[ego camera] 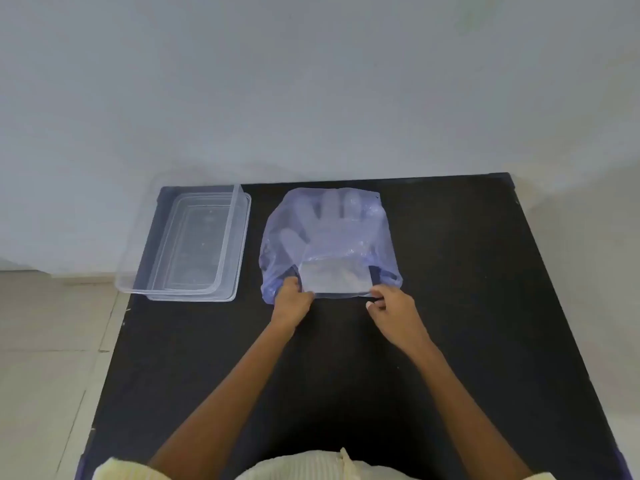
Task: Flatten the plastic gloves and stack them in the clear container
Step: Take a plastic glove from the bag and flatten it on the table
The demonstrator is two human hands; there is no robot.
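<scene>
Left hand point(292, 301), right hand point(393, 306) apart, pinch grips on near corners of plastic gloves point(329, 237).

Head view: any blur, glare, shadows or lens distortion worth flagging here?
Head view: soft, even light, no hard shadows; wide-angle bowing splays the black table edges; whole frame slightly soft; small glints on the crinkled plastic glove; the clear container nearly vanishes against the pale wall.

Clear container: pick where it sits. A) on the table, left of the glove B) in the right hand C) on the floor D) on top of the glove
A: the clear container stands on the black table left of the plastic glove, apart from it.
</scene>
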